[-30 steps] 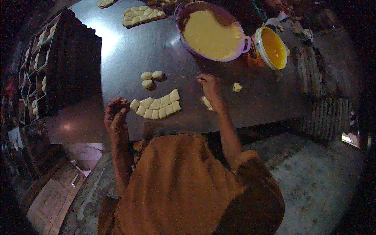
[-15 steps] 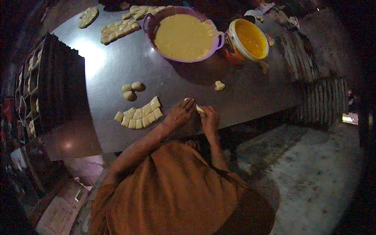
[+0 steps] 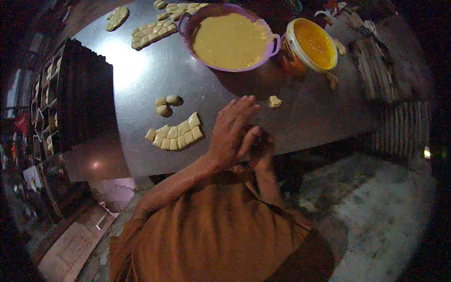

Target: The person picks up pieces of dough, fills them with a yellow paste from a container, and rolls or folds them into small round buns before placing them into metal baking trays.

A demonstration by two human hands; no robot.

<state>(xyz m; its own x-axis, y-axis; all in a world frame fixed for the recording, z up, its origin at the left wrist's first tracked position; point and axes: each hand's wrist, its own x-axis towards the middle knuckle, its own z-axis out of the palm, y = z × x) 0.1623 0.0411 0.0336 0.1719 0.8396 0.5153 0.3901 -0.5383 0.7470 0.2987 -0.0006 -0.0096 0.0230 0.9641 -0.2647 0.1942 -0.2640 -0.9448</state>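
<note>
Probably a bakery: cut dough (image 3: 176,136) on a metal worktop (image 3: 305,122), a basin (image 3: 189,35) of pale mixture (image 3: 230,41) toward its far edge, stacked trays (image 3: 87,98) by its left edge.

Glare is thrown back by the smooth metal table (image 3: 300,117); toward its far edge, plastic is shown by the purple basin (image 3: 223,67) and the bucket (image 3: 290,57). A soft sheen is caught by the dough strip (image 3: 176,136); matt cloth is seen in the brown shirt (image 3: 221,225).

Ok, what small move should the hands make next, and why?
I'd probably ease the left hand slightly off the right hand: they overlap, hiding whatever may lie between them, while the loose dough lump lies apart, untouched.
</note>
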